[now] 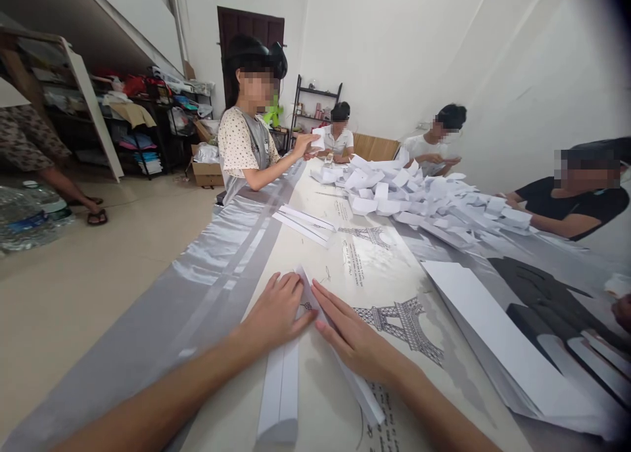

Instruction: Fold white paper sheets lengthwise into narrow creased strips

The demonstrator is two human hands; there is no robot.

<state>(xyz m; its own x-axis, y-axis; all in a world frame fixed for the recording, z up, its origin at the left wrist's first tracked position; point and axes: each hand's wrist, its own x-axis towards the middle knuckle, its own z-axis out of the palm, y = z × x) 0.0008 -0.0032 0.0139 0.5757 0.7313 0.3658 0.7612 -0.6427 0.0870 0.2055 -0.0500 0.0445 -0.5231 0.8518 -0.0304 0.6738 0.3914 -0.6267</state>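
My left hand (276, 311) bends its fingers over the top of a folded white paper strip (279, 393), its thumb reaching to the right. Close beside it, my right hand (348, 327) has its fingers straight and together along a second narrow folded length of paper (365, 399), pinching it against the thumb side. The two lengths meet near my fingertips in an upside-down V; whether they are one piece is hidden under my hands. Farther up the table lie more folded paper strips (303, 223).
A large heap of folded white papers (419, 189) covers the far right of the table. A stack of flat white sheets (493, 334) lies at my right, beside a black item (537, 301). Several people sit around the table; one (246, 136) holds paper. Bottles (34, 209) stand on the floor.
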